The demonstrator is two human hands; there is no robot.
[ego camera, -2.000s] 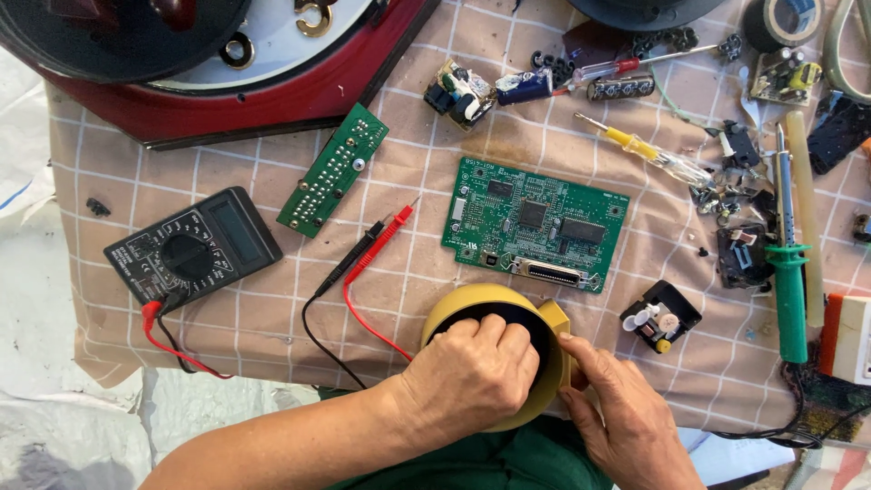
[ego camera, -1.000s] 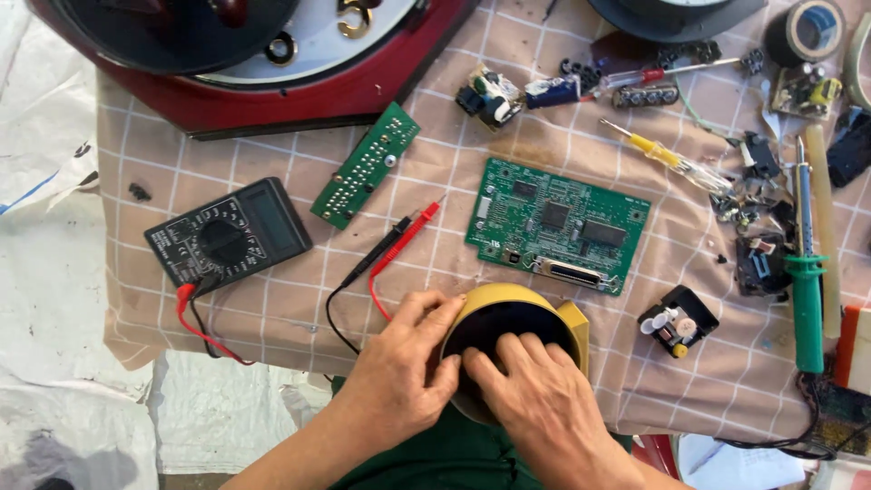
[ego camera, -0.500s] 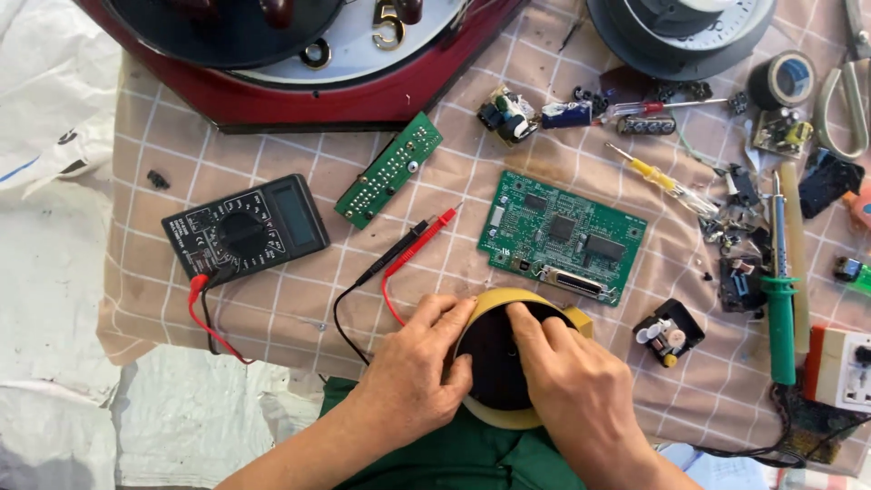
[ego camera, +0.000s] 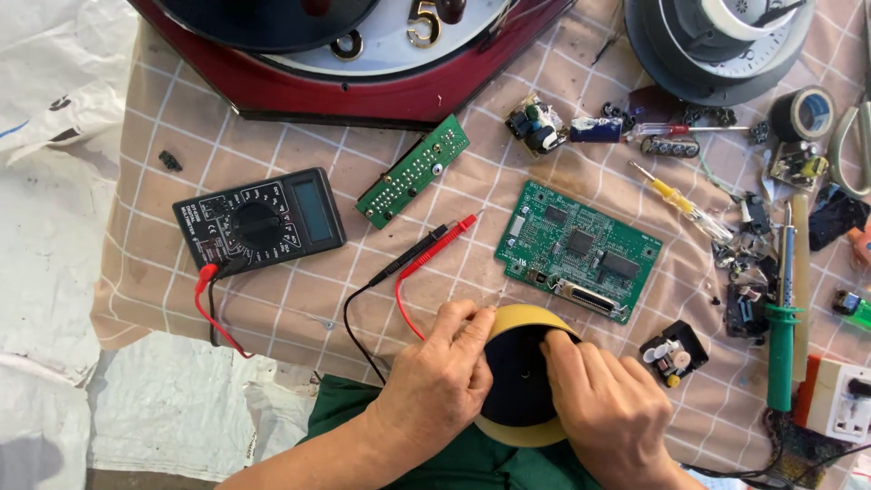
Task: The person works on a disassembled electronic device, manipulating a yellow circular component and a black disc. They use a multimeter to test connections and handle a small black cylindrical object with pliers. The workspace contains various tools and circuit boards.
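Closest to me, both hands were on the yellow tape roll [ego camera: 524,381], which lay at the near edge of the checked cloth [ego camera: 272,299] over a green garment [ego camera: 472,463]. My left hand [ego camera: 434,386] was curled against the roll's left side, its fingers [ego camera: 463,328] pinched together at the upper left rim, seemingly on the tape's edge, though I could not tell exactly what they nipped. My right hand [ego camera: 606,413] lay over the roll's right side, its fingers bent and its forefinger pressed onto the dark core, gripping the roll from that side. So the roll sat between the two hands, touching both, with its yellow rim showing above and below them.

Just beyond the left hand ran the red and black probe leads [ego camera: 426,254], their tips pointing up and to the right. To the right of the roll stood a small black component [ego camera: 673,352] with pale knobs. Past the roll lay the large green circuit board [ego camera: 579,249], just apart from the hands. Farther left, the black multimeter [ego camera: 259,218] rested flat, with the narrow green board [ego camera: 413,171] tilted beside it. At the right side a green-handled soldering iron [ego camera: 782,318] lay lengthwise near a yellow-handled screwdriver [ego camera: 676,198]. Farthest off stood the red-framed clock [ego camera: 363,54], a grey round housing [ego camera: 717,41] and a roll of black tape [ego camera: 803,113].
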